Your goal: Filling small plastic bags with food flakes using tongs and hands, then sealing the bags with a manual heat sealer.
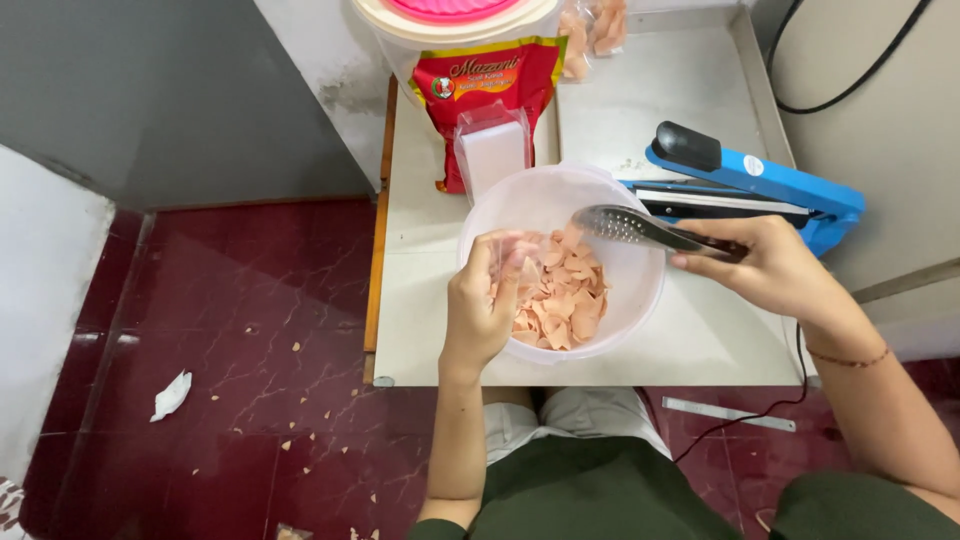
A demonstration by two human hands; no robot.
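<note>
The orange chips (557,290), thin and roughly triangular, lay heaped in the bottom of a translucent white bowl (640,300) that stood on the near part of a pale table (420,300), close to its front edge; the left hand (480,305) was curled over the bowl's left rim, its fingers closed on a small clear plastic bag (505,250) held open just above the chips; the right hand (765,262) gripped the dark handle of a pair of metal tongs (630,225), whose perforated tips reached in over the bowl's far right rim and hovered above the heap; whether the tongs held any chip could not be told.

Just behind the bowl stood a stack of clear bags (492,150), leaning against a red printed packet (487,80); behind that sat a cream tub with a pink lid (455,15), and to its right a filled bag of chips (590,35). To the right of the bowl lay a blue heat sealer (770,185) with its black-knobbed arm raised, near the right hand. Below the table the dark red tiled floor (230,330) carried scattered chip crumbs and a crumpled white scrap (172,393); a metal ruler (728,413) lay on the floor at the right.
</note>
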